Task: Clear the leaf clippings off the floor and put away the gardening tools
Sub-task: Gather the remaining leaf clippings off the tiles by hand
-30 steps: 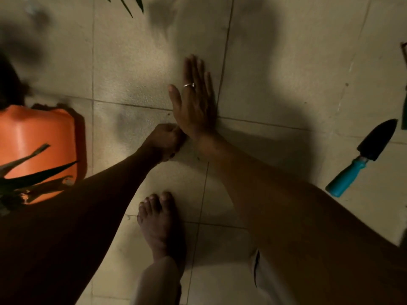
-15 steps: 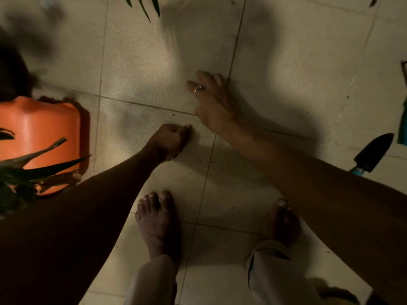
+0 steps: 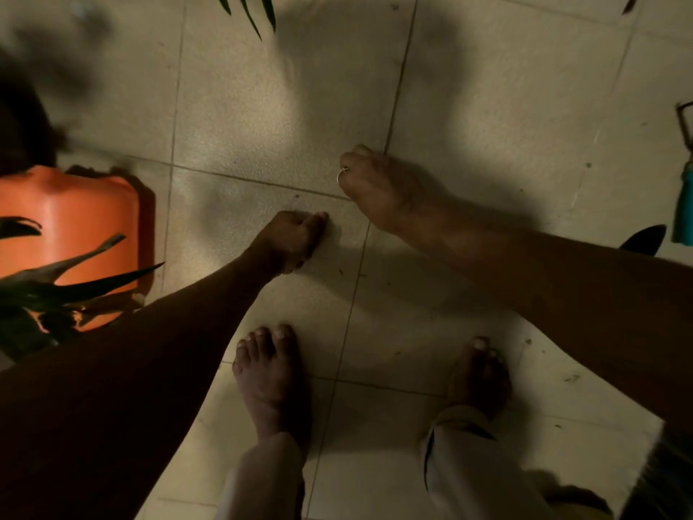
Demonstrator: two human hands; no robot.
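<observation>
Pale floor tiles carry an orange pot. Right of the pot the left hand is fisted, contents impossible to tell; farther right, the right hand curls seemingly empty fingers down. A trowel lies farthest right.

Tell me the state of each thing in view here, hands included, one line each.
left hand: fist curled, at the floor; contents hidden.
right hand: fingers curled under, at the floor.
trowel: lying on the floor, mostly hidden behind the right forearm.
teal-handled tool: lying at the right edge, cut off.
orange pot: on the floor, dark leaves across it.
floor: small dark bits scattered.
</observation>
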